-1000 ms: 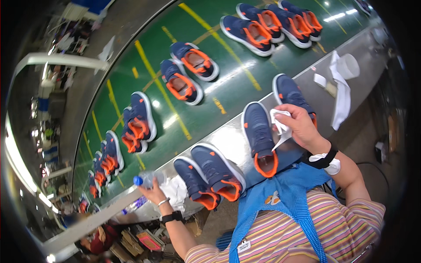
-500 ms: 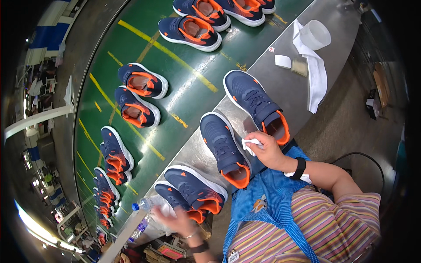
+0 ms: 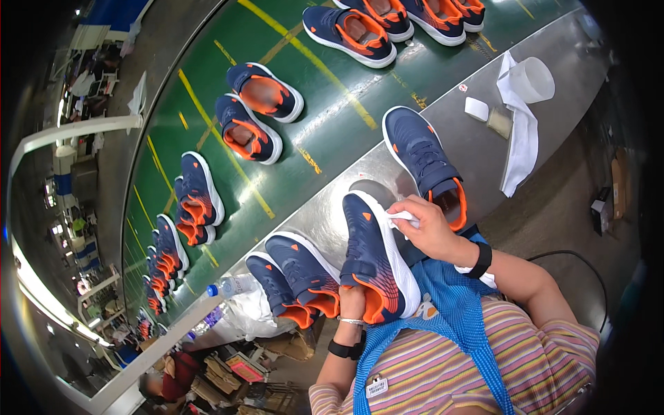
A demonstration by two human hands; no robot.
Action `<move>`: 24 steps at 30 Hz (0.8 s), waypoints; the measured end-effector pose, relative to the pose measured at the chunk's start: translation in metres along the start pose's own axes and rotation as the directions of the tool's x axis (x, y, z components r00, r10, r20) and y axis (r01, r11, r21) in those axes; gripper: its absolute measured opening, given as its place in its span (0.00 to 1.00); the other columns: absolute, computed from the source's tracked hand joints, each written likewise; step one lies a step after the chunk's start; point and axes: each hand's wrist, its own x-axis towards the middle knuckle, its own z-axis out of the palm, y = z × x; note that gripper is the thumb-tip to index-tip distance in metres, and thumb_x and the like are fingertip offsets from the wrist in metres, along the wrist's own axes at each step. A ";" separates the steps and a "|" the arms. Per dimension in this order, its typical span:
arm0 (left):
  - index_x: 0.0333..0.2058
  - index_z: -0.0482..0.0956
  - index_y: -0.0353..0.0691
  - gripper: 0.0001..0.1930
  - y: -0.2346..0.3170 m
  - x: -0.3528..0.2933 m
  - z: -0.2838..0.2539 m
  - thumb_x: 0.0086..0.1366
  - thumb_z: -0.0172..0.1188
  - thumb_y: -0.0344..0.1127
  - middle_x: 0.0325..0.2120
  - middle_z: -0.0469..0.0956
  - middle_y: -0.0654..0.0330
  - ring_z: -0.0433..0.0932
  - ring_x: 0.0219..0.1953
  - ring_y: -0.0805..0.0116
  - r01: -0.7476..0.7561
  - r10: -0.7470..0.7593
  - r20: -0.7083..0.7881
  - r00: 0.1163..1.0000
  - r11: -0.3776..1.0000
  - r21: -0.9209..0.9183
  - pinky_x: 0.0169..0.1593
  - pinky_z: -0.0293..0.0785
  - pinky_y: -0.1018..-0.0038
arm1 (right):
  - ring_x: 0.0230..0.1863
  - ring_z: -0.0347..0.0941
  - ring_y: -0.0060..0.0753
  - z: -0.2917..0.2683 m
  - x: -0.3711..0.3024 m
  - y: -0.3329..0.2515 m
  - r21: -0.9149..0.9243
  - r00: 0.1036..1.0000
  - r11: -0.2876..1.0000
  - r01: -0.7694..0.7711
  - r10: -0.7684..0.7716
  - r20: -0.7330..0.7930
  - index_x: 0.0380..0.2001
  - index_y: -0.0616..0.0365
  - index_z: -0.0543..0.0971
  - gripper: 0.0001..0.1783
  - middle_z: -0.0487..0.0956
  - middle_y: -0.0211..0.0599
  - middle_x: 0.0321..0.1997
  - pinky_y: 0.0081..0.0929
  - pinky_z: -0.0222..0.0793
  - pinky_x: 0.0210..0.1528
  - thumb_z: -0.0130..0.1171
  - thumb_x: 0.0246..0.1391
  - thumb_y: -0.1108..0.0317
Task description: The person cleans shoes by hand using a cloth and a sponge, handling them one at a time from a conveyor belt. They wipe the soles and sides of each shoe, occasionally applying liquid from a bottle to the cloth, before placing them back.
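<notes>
A navy sneaker with orange lining (image 3: pixel 366 238) is tilted on its side, its white sole edge facing my right hand. My left hand (image 3: pixel 351 302) reaches into its heel opening and holds it; the fingers are hidden inside. Pinched in my right hand (image 3: pixel 430 228) is a small folded white cloth (image 3: pixel 404 218), against the sole edge near the toe. Another navy sneaker (image 3: pixel 420 153) lies upright on the metal ledge just beyond my right hand. Two more, a nearer sneaker (image 3: pixel 304 266) and a sneaker beside it (image 3: pixel 271 283), sit to the left.
On the metal ledge (image 3: pixel 477 152) at right are a clear plastic cup (image 3: pixel 532 79), a long white cloth strip (image 3: pixel 520 149), a white block (image 3: pixel 476 108) and a yellowish block (image 3: pixel 499 123). Several sneakers stand on the green belt (image 3: pixel 325 124). A blue-capped bottle (image 3: pixel 232 286) lies at left.
My left hand has moved from the sneakers at left into the nearer sneaker, which is now tilted. My right hand has brought the cloth to its sole edge. The whole view has shifted.
</notes>
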 end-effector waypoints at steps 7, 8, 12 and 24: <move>0.43 0.70 0.30 0.17 -0.006 -0.004 -0.002 0.52 0.45 0.20 0.40 0.73 0.57 0.73 0.41 0.67 0.068 -0.069 -0.001 0.998 0.989 -0.135 0.45 0.69 0.74 | 0.32 0.70 0.38 0.009 0.011 0.004 -0.192 0.981 0.973 0.125 -0.092 0.174 0.34 0.59 0.74 0.11 0.70 0.39 0.31 0.27 0.65 0.34 0.52 0.42 0.78; 0.43 0.70 0.30 0.17 -0.008 -0.004 -0.003 0.52 0.45 0.20 0.40 0.73 0.57 0.73 0.41 0.67 0.057 -0.057 0.008 0.998 0.988 -0.146 0.45 0.69 0.74 | 0.32 0.70 0.38 0.011 0.014 0.005 -0.200 0.979 0.971 0.128 -0.091 0.183 0.34 0.59 0.74 0.11 0.70 0.39 0.31 0.27 0.65 0.34 0.52 0.42 0.78; 0.43 0.70 0.30 0.17 -0.013 -0.002 -0.005 0.52 0.46 0.21 0.40 0.73 0.57 0.73 0.41 0.67 0.030 -0.027 0.022 0.999 0.986 -0.165 0.45 0.69 0.74 | 0.32 0.69 0.41 0.026 0.018 0.006 -0.271 0.951 0.935 0.230 -0.156 0.268 0.33 0.61 0.74 0.11 0.68 0.40 0.29 0.29 0.65 0.34 0.52 0.41 0.80; 0.34 0.74 0.31 0.13 -0.022 -0.001 -0.011 0.48 0.47 0.21 0.31 0.76 0.59 0.75 0.33 0.68 0.034 -0.034 0.003 0.999 0.994 -0.107 0.38 0.71 0.76 | 0.32 0.67 0.43 0.031 0.011 0.008 -0.413 0.881 0.800 0.435 -0.284 0.379 0.29 0.65 0.72 0.09 0.66 0.43 0.29 0.33 0.65 0.34 0.48 0.40 0.80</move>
